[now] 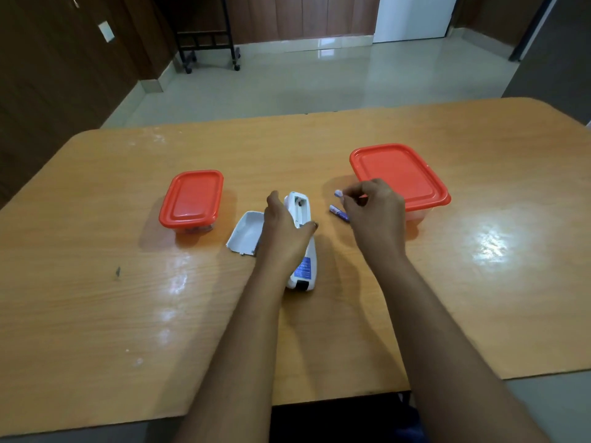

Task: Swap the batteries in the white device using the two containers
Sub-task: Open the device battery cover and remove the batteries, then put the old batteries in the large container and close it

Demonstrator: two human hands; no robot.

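Wooden table [128, 219]; black wheeled rack [204, 36] on tiled floor [319, 78].

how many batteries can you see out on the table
2. One battery lies at the right hand's fingertips; the other battery lies just nearer, beside the white device. More may be hidden under that hand or in the lidded containers.
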